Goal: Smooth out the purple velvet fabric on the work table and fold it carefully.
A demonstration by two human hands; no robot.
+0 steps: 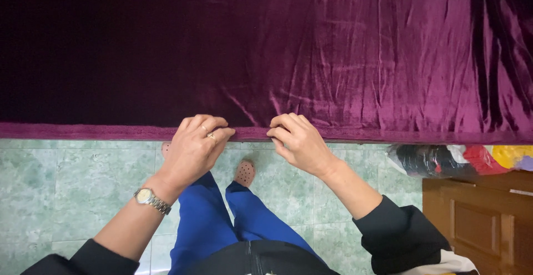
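- Two hands pinch the near edge of the purple velvet cloth [344, 58], spread over a table above the green tiled floor [66, 191]
- Likely soft, limp and slippery; best taken at its folded hem
- Left hand [195, 147], wristwatch [151, 199] on it, fingers curled shut on the hem; right hand [298, 141] likewise, just beside

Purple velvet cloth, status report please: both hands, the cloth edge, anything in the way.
Left hand and right hand both pinching the near hem. Purple velvet cloth spread flat, creased at right. Nothing lying on the hem between the hands.
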